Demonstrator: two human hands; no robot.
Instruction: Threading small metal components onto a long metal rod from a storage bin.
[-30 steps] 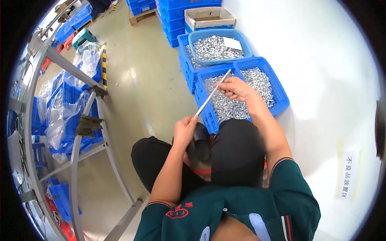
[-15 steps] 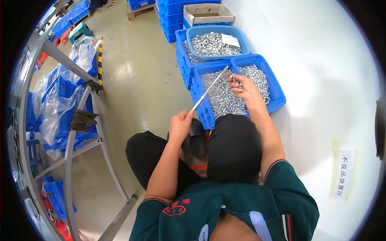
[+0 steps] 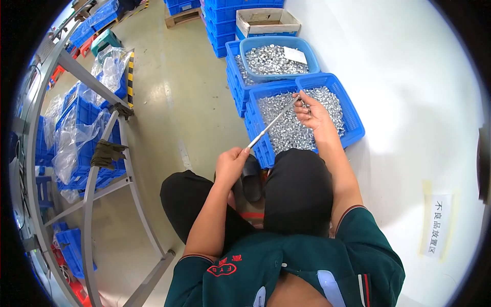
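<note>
My left hand (image 3: 231, 162) grips the near end of a thin metal rod (image 3: 272, 123) that slants up and right over a blue crate (image 3: 353, 117) full of small silver metal parts (image 3: 286, 128). At the rod's far tip my right hand (image 3: 313, 113) pinches small silver parts, its fingers closed on them above the heap. I sit with my black-trousered knees just short of the crate.
A second blue basin of silver parts (image 3: 276, 59) stands on stacked blue crates behind the first, with a cardboard box (image 3: 267, 20) beyond. A grey metal rack (image 3: 92, 174) with blue bins and plastic bags stands at left. A white wall (image 3: 409, 102) is at right.
The view has shifted a little. My right hand stays at the rod's tip over the crate, and my left hand keeps hold of the rod's near end.
</note>
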